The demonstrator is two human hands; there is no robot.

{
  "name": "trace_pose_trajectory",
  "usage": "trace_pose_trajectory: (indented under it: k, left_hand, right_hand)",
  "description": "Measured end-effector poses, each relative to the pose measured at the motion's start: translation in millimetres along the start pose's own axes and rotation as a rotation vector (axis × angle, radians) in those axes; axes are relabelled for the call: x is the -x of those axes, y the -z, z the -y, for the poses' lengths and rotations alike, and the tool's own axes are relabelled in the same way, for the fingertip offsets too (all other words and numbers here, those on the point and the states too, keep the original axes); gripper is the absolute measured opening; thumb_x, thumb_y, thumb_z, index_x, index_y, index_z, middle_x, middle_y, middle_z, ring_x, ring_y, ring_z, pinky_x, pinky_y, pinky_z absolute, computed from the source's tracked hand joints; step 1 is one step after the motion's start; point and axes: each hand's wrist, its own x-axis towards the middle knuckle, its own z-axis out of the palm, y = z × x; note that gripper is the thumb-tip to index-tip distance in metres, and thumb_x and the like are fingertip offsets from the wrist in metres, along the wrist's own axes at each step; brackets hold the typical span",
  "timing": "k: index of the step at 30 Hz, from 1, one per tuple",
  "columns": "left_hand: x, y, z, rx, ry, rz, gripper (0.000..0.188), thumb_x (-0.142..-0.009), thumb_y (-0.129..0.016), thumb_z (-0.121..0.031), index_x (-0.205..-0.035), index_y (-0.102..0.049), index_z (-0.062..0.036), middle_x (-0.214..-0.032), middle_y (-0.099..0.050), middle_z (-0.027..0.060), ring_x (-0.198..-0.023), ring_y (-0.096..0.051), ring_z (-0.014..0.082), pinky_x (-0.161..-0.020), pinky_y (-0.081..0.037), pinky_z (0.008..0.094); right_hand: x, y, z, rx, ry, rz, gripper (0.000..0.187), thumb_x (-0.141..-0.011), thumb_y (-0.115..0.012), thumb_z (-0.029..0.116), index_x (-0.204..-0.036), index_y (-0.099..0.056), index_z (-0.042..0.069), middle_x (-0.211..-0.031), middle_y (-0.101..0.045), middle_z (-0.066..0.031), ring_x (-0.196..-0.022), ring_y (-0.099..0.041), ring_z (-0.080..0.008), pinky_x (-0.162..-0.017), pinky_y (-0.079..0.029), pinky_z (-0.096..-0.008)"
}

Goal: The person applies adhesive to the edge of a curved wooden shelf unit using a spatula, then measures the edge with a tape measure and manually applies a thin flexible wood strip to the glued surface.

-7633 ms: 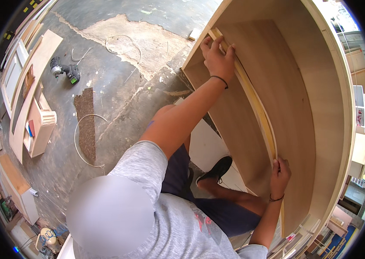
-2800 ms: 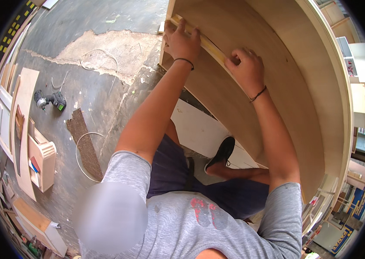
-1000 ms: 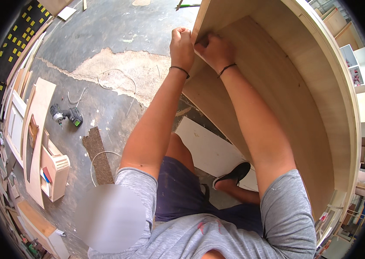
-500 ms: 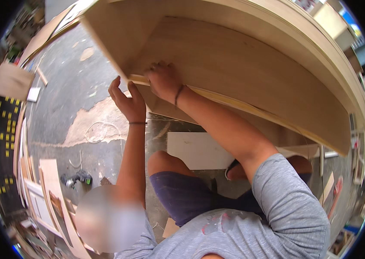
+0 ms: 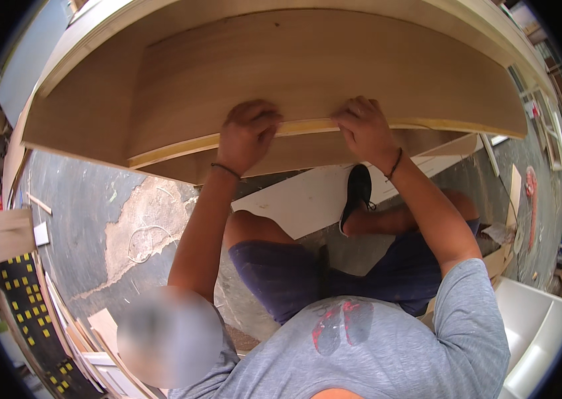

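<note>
A large wooden cabinet [image 5: 307,60] with bare panels fills the upper view. Along the front edge of its shelf runs a pale yellowish edge strip [image 5: 183,149]. My left hand [image 5: 246,136] is closed at this strip, left of the middle, with its fingertips blurred. Farther right along the same edge, my right hand [image 5: 366,132] is closed too, thumb and fingers pinched at the strip. The curled fingers hide the exact grip. To the right of this hand, a thin line [image 5: 417,124] shows on the strip.
My bent legs [image 5: 261,229] and a dark shoe [image 5: 358,189] are below the cabinet. A white panel [image 5: 287,203] lies on the floor beneath. Boards [image 5: 105,332] lean at the lower left; a white open box-like unit [image 5: 527,326] stands at the lower right.
My left hand has gone from raised and spread by the cabinet's left corner to closed at the strip's middle. My right hand has moved right along the edge. The view has turned.
</note>
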Motion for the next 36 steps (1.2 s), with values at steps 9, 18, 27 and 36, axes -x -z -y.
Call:
trace_pose_trajectory:
  k: [9, 18, 27, 36]
  left_hand:
    - [0.1, -1.2, -3.7, -0.006, 0.054, -0.009, 0.01, -0.074, -0.071, -0.004, -0.083, -0.069, -0.0075, -0.096, -0.067, 0.0058, -0.088, -0.065, 0.0223, -0.072, -0.055, 0.0344]
    - [-26.7, -25.7, -0.8, -0.047, 0.147, 0.17, 0.026, -0.075, -0.074, -0.022, -0.097, -0.067, -0.0104, -0.115, -0.062, 0.0094, -0.106, -0.058, 0.0271, -0.093, -0.043, 0.0398]
    - [-29.6, -33.5, 3.5, -0.178, 0.125, 0.283, 0.038, -0.076, -0.074, -0.028, -0.109, -0.063, -0.0111, -0.131, -0.053, 0.0117, -0.125, -0.047, 0.0288, -0.104, -0.034, 0.0425]
    - [-33.3, -29.5, 24.0, 0.044, 0.276, 0.378, 0.039, -0.074, -0.074, -0.033, -0.109, -0.064, -0.0174, -0.137, -0.048, 0.0082, -0.13, -0.041, 0.0252, -0.11, -0.018, 0.0529]
  right_hand:
    - [-5.7, 3.7, 2.7, 0.206, 0.056, 0.113, 0.009, -0.07, -0.06, 0.008, -0.078, -0.064, 0.01, -0.084, -0.06, -0.0026, -0.087, -0.057, -0.0211, -0.078, -0.044, -0.0359]
    - [6.2, 6.9, 12.1, 0.349, 0.163, 0.134, 0.027, -0.074, -0.057, 0.014, -0.1, -0.064, 0.007, -0.099, -0.056, -0.0007, -0.101, -0.051, -0.019, -0.083, -0.043, -0.036]
    - [20.0, -2.2, 13.0, 0.14, -0.065, 0.052, 0.031, -0.081, -0.055, 0.014, -0.11, -0.064, 0.008, -0.106, -0.06, -0.0049, -0.104, -0.052, -0.0236, -0.084, -0.042, -0.0408]
    - [55.9, 44.8, -57.2, 0.005, -0.233, -0.029, 0.012, -0.079, -0.066, 0.015, -0.09, -0.068, 0.012, -0.091, -0.063, -0.0013, -0.095, -0.056, -0.023, -0.085, -0.042, -0.0396]
